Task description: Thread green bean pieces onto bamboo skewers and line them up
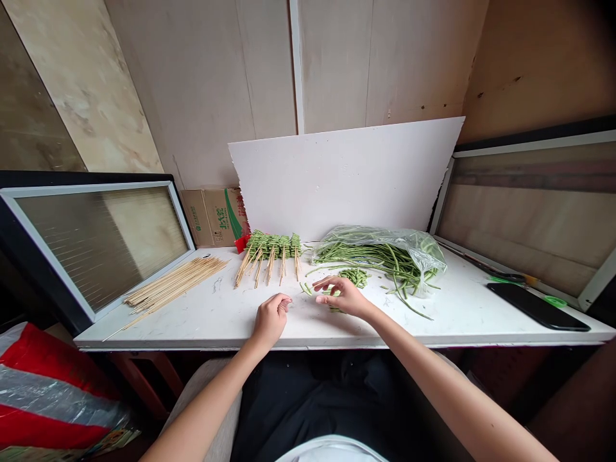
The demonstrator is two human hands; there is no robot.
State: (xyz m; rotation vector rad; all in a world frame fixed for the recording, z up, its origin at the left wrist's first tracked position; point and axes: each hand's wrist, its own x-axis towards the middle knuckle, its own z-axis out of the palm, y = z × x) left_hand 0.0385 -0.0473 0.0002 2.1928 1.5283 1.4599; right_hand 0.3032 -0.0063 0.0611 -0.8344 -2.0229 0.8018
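Note:
My left hand point(270, 316) rests on the white tabletop point(202, 321) with its fingers curled shut; what it holds, if anything, I cannot make out. My right hand point(342, 295) hovers just beside it with fingers spread, over a few cut green bean pieces point(355, 276). Behind the hands lies a row of bamboo skewers threaded with bean pieces point(272, 251). A clear plastic bag of long green beans point(385, 255) lies to the right of them.
A pile of bare bamboo skewers point(171, 287) lies at the left. A black phone point(536, 306) lies at the right edge. A white board point(346, 176) leans at the back, a cardboard box point(214, 217) beside it. Framed glass panels stand on both sides.

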